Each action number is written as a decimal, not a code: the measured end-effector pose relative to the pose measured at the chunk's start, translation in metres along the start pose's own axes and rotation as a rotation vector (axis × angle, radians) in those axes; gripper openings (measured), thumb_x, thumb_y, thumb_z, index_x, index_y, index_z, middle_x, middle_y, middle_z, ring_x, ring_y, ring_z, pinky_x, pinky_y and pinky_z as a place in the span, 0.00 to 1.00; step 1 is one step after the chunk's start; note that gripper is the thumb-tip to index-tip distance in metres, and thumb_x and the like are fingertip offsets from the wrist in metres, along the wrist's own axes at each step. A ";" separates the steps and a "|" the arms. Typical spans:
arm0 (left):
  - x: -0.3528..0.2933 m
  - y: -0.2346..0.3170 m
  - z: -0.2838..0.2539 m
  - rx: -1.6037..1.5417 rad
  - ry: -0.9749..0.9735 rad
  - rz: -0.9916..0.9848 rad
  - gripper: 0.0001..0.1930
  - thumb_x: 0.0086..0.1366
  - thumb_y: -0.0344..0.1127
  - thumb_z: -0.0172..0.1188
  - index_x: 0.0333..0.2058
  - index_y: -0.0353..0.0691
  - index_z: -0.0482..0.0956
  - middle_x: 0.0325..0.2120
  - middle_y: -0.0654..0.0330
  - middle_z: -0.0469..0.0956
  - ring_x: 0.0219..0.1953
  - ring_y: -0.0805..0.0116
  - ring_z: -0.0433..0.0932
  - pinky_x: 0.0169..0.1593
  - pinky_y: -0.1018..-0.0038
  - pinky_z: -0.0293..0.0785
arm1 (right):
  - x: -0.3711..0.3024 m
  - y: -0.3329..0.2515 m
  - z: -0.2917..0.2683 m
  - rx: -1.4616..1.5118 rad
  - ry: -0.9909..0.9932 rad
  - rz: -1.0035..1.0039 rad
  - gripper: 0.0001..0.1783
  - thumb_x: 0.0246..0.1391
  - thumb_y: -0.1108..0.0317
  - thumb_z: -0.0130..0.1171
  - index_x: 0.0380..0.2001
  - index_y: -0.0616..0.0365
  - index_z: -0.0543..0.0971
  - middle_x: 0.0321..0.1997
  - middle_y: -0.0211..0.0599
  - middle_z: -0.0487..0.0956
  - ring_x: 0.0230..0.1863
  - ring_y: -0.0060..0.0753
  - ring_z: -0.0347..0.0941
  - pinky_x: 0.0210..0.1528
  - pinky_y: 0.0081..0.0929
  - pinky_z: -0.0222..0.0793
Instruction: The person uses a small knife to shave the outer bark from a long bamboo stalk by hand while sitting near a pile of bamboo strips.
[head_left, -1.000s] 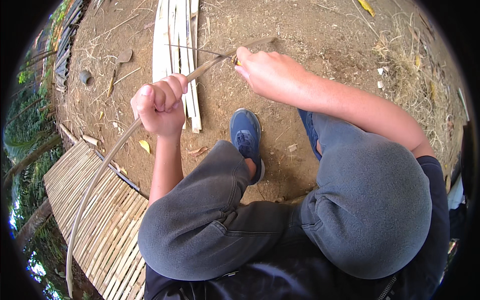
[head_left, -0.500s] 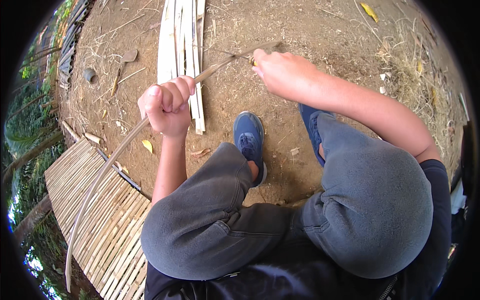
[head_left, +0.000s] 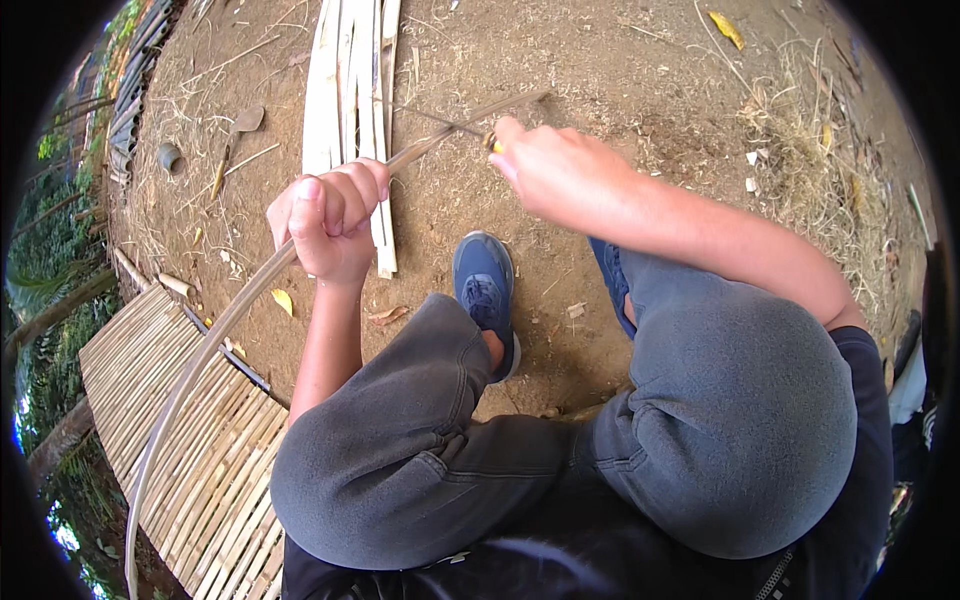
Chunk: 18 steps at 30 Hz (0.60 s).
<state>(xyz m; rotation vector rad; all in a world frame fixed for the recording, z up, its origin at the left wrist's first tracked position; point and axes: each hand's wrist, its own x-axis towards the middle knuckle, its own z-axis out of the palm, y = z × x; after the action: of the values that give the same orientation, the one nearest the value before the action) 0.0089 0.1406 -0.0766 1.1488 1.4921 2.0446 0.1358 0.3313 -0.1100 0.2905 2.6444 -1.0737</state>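
Note:
My left hand (head_left: pixel 335 215) is wrapped round a long, bendy strip of split bamboo or cane (head_left: pixel 200 350). The strip curves down to the lower left and sticks out past my fist to the upper right. My right hand (head_left: pixel 560 172) is closed on the yellow handle of a knife (head_left: pixel 428 117). Its thin dark blade lies across the strip a short way beyond my left fist. Most of the handle is hidden by my fingers.
Pale split bamboo slats (head_left: pixel 345 90) lie on the dirt beyond my left hand. A slatted bamboo platform (head_left: pixel 200 440) stands at lower left. A tool with a flat blade (head_left: pixel 249 119) lies at upper left, near a small round pot (head_left: pixel 168 157). Dry grass (head_left: pixel 810 190) lies at right.
The whole view has shifted slightly. My right hand and the knife have come a little nearer and leftward, the blade still across the strip. My left hand keeps its grip.

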 end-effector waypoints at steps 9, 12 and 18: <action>-0.008 0.001 -0.010 -0.021 0.103 -0.053 0.21 0.68 0.37 0.37 0.13 0.50 0.51 0.07 0.68 0.49 0.14 0.73 0.50 0.30 0.66 0.63 | 0.004 0.012 0.016 -0.007 0.015 -0.052 0.18 0.70 0.62 0.40 0.44 0.70 0.69 0.21 0.43 0.77 0.19 0.38 0.76 0.18 0.36 0.70; -0.002 -0.004 -0.019 -0.063 0.133 -0.066 0.21 0.68 0.37 0.36 0.13 0.50 0.50 0.08 0.68 0.48 0.15 0.73 0.50 0.31 0.66 0.63 | 0.020 0.037 0.019 -0.021 -0.002 0.104 0.17 0.70 0.63 0.40 0.43 0.70 0.69 0.20 0.42 0.77 0.17 0.37 0.74 0.17 0.36 0.70; 0.000 -0.005 -0.024 -0.100 0.334 -0.113 0.20 0.66 0.37 0.38 0.13 0.50 0.50 0.07 0.67 0.48 0.14 0.73 0.50 0.31 0.66 0.63 | 0.017 0.020 0.011 -0.090 0.005 0.021 0.19 0.69 0.59 0.43 0.44 0.68 0.71 0.26 0.51 0.80 0.29 0.47 0.80 0.34 0.44 0.76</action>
<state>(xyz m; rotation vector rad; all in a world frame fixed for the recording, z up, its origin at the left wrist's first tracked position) -0.0100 0.1276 -0.0836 0.6924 1.5402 2.2839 0.1270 0.3391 -0.1357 0.3020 2.6789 -0.9454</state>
